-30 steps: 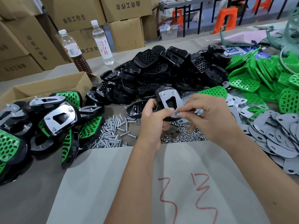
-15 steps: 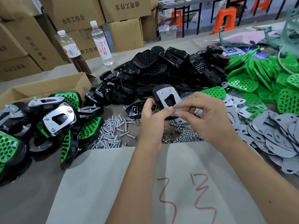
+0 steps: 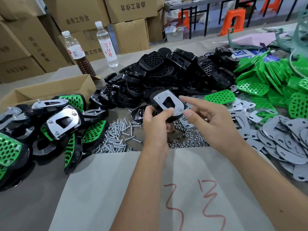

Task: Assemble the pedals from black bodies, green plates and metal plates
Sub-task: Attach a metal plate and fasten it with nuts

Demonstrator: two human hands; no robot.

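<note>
Left hand (image 3: 155,121) grips the pedal (image 3: 167,104) steady — right hand (image 3: 215,120), fingers loosely spread and empty, should next seat a nut squarely.

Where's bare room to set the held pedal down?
Free: the grey sheet below the screws and nuts, under both forearms; also bare table left of it. Crowded: finished pedals left, black bodies ahead, green plates and metal plates right.

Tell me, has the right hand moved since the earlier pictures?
Yes. The right hand has drawn back rightward from the black pedal with metal plate, toward the grey metal plates pile.
</note>
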